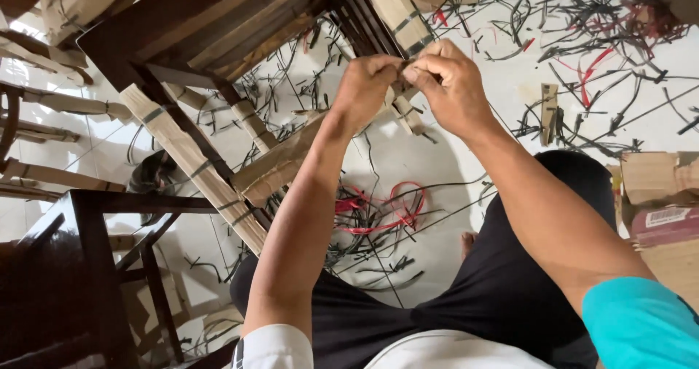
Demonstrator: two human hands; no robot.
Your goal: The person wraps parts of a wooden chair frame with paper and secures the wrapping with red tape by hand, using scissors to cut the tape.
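Cardboard wrapping (pixel 397 110) bound with dark straps covers a chair leg (pixel 408 19), held up in front of the person. Left hand (pixel 364 85) and right hand (pixel 451 85) meet at it, fingertips pinched together on a strap end; the exact grip is hidden. Judged light, stiff board; the strap thin, slippery, best taken at a loose end. Dark wooden chair (pixel 218 26) carries it. Cut straps (pixel 582 34) and red straps (pixel 378 209) litter the white floor (pixel 408 158)
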